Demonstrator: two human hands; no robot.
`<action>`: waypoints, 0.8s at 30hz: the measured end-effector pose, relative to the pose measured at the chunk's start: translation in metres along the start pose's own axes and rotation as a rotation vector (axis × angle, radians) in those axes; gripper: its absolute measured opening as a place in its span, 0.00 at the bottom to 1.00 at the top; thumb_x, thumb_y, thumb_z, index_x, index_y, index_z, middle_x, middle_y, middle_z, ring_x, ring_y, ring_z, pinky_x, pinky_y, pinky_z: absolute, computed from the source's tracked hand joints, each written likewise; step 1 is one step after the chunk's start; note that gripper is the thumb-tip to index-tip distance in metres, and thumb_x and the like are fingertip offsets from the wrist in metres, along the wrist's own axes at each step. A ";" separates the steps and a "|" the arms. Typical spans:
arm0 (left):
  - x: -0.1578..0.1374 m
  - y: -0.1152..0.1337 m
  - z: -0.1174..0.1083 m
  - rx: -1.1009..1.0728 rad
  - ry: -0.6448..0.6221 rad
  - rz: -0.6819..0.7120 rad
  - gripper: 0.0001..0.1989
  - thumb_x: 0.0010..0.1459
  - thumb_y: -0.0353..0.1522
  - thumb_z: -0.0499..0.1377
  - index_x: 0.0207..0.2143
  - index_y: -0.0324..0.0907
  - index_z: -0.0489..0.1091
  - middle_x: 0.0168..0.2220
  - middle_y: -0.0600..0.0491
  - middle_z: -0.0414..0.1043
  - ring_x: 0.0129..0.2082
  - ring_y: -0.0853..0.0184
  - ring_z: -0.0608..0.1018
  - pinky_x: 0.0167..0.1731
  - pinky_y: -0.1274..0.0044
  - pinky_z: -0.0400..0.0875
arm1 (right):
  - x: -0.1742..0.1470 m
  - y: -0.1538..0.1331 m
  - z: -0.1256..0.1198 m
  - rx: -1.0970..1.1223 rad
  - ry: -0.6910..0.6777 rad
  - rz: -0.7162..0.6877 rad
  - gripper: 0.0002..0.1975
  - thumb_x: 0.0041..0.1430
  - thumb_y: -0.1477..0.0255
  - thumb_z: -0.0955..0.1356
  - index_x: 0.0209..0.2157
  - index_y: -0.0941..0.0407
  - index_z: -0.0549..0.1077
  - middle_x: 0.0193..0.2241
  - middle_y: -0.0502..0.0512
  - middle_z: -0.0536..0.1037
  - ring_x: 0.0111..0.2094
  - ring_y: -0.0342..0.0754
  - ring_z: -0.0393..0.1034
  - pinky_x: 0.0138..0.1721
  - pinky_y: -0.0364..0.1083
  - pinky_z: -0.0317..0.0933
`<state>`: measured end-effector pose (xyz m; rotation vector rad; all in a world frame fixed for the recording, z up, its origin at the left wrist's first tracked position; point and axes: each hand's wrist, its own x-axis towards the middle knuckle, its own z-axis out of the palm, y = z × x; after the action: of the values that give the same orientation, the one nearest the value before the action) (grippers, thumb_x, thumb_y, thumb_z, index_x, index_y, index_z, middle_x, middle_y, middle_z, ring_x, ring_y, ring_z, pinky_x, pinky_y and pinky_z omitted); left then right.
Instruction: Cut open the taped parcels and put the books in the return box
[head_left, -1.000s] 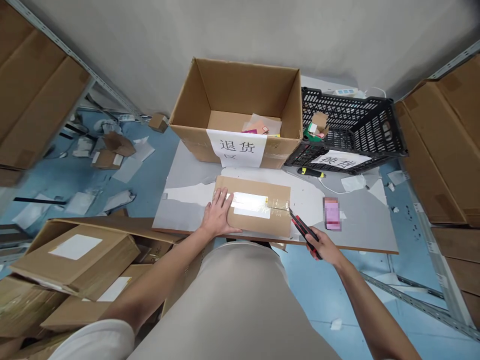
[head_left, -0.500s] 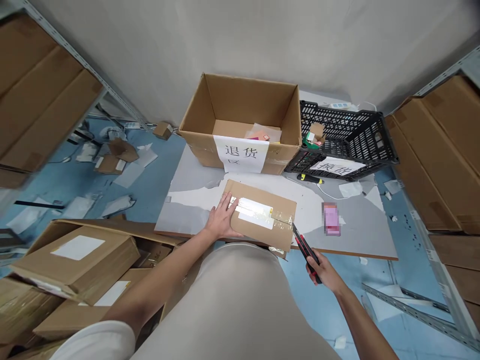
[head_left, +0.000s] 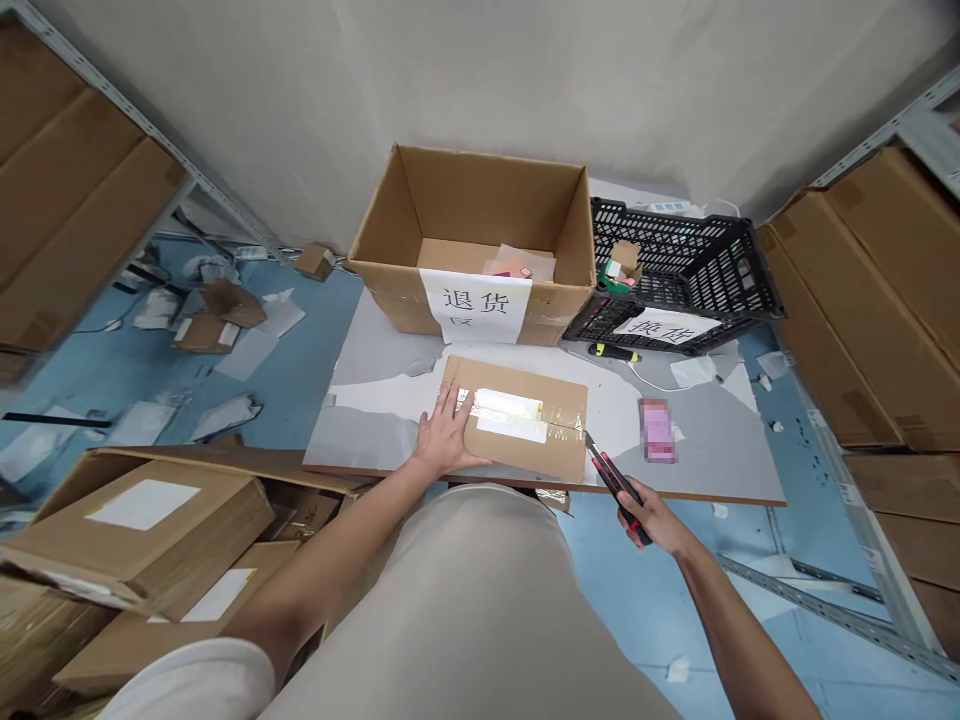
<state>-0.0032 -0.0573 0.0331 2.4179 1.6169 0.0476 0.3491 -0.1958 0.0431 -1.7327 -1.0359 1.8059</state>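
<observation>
A taped cardboard box (head_left: 517, 456) lay flat on the bench (head_left: 360, 365), close to the front edge and directly before the person, its right end turned slightly toward the body. A white label (head_left: 511, 415) covered part of its top, and shiny clear tape (head_left: 566, 412) ran along the seam.

The left hand (head_left: 444, 435) rested on the left end of the box, fingers spread; its grip was released, the palm down rather than wrapped around anything. The right hand (head_left: 651, 515) had its grip clenched around a black and red knife (head_left: 621, 486), which pointed up and leftward. The blade tip was at the right end of the box, by the taped seam; whether it touched was too small to tell.

Behind the box stood a large open carton (head_left: 491, 200) with a lettered paper sign (head_left: 478, 310) on its front and some papers inside. Just right of it was a black plastic crate (head_left: 766, 270) holding a small opened carton (head_left: 626, 258). A black and yellow tool (head_left: 613, 352) lay before the crate, and nearer the right hand lay a pink object (head_left: 658, 430), too blurred to identify. More boxes (head_left: 206, 540) were piled at the lower left.
</observation>
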 end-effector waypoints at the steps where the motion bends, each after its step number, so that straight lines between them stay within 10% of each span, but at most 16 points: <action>1: 0.000 0.000 0.000 0.000 0.004 0.001 0.54 0.38 0.55 0.61 0.63 0.42 0.45 0.66 0.39 0.35 0.65 0.46 0.43 0.49 0.54 0.62 | 0.001 -0.001 0.002 0.002 0.000 0.006 0.24 0.52 0.48 0.64 0.39 0.54 0.60 0.15 0.42 0.67 0.10 0.40 0.58 0.11 0.40 0.53; 7: 0.004 0.004 0.005 -0.005 0.058 -0.042 0.55 0.38 0.57 0.59 0.63 0.38 0.45 0.66 0.35 0.37 0.65 0.46 0.42 0.48 0.56 0.65 | 0.013 -0.010 0.027 0.105 0.165 -0.036 0.22 0.53 0.48 0.62 0.35 0.53 0.58 0.15 0.42 0.66 0.10 0.41 0.60 0.11 0.40 0.54; 16: 0.001 0.004 -0.002 0.025 -0.044 -0.020 0.57 0.37 0.57 0.59 0.64 0.41 0.42 0.67 0.40 0.32 0.65 0.47 0.40 0.49 0.56 0.63 | -0.001 -0.007 -0.046 -0.125 -0.096 0.031 0.23 0.56 0.52 0.63 0.43 0.56 0.61 0.15 0.42 0.66 0.10 0.38 0.58 0.12 0.38 0.50; 24: 0.001 0.010 -0.007 0.026 -0.086 -0.077 0.59 0.35 0.58 0.59 0.65 0.42 0.41 0.67 0.43 0.31 0.66 0.50 0.36 0.54 0.53 0.55 | -0.006 0.007 -0.060 -0.008 0.082 -0.029 0.23 0.55 0.52 0.64 0.43 0.54 0.62 0.15 0.42 0.67 0.09 0.39 0.56 0.11 0.38 0.49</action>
<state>0.0054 -0.0584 0.0418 2.3402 1.6801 -0.0896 0.4095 -0.1919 0.0450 -1.7716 -1.0313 1.7004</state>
